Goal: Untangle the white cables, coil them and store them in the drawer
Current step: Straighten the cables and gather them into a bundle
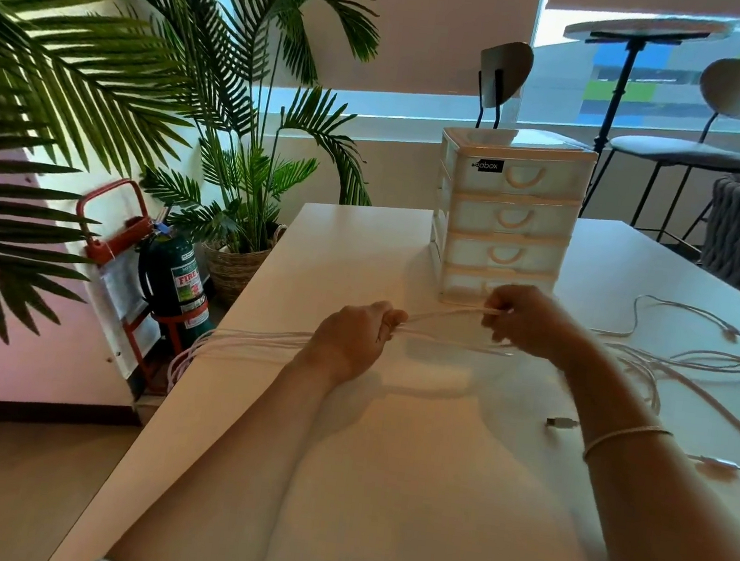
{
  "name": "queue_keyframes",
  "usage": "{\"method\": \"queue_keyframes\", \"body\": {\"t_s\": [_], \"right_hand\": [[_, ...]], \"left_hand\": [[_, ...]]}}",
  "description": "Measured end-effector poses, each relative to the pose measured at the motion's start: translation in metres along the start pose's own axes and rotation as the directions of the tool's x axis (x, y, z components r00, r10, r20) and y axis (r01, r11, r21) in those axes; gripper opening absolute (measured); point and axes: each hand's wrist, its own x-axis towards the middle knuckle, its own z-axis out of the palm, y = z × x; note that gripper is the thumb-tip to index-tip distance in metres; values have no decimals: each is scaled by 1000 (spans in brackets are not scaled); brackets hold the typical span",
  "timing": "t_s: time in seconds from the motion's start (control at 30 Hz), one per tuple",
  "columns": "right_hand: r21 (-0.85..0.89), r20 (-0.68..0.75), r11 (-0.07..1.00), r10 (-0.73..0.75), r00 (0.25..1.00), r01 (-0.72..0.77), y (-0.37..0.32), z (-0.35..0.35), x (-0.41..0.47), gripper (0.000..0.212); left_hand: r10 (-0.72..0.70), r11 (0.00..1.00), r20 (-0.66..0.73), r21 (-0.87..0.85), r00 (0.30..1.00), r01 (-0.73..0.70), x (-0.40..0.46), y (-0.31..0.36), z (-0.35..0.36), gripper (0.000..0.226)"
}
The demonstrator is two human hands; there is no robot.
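Two bare hands were up over the smooth white table (381,489), and we saw thin white cables (451,324) pulled tight between them. Our left hand (352,338) had its fingers curled round the bunch, and the cables ran on from it to the left and hung over the table's left edge. Our right hand (525,318) pinched the same cables with bent fingers, just in front of the small white plastic drawer box (509,217). That box stood at the far side of the table with four drawers, all closed. More white cables (690,363) lay loose on the table to the right, some with plugs at the ends. Off to the left we saw a tall green palm plant (238,127) and a dark green fire extinguisher (177,279) on the floor.
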Motion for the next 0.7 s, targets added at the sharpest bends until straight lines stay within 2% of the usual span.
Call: {"method": "queue_keyframes", "body": {"t_s": [0.07, 0.13, 0.2, 0.27, 0.3, 0.37, 0.43, 0.5, 0.6, 0.7], "right_hand": [[-63, -205, 993, 81, 975, -95, 15, -13, 3, 21], [-118, -393, 970, 149, 907, -210, 23, -23, 2, 20], [-211, -421, 937, 171, 891, -280, 26, -25, 1, 19], [-344, -246, 916, 124, 961, -206, 24, -23, -1, 24], [-318, -128, 940, 85, 988, -122, 21, -21, -3, 30], [-38, 62, 999, -36, 997, 39, 5, -17, -8, 31], [170, 97, 977, -145, 985, 127, -15, -6, -10, 21], [149, 86, 978, -161, 983, 147, -30, 10, -7, 21], [35, 206, 993, -121, 971, 116, -35, 29, -1, 23], [77, 293, 994, -102, 951, 83, -32, 30, -1, 16]], "left_hand": [[-13, 1000, -25, 8, 1000, 13, 0, -3, -1, 28], [-24, 1000, -28, 17, 999, 24, 0, -5, -2, 27], [-33, 999, -26, 16, 999, 33, 1, -8, -1, 26], [-44, 999, -27, 11, 999, 44, 1, -10, -1, 25], [-52, 999, -26, 10, 998, 52, 1, -11, -2, 25], [-57, 998, -10, 6, 998, 57, 1, -10, -2, 26], [-45, 999, 11, 1, 999, 45, 1, -7, -1, 28], [-34, 999, 20, 16, 999, 34, 1, -5, 1, 28], [-25, 999, 19, 46, 1000, 24, 1, -6, 1, 29], [-22, 998, 16, 54, 1000, 21, 1, -4, 2, 29]]}}
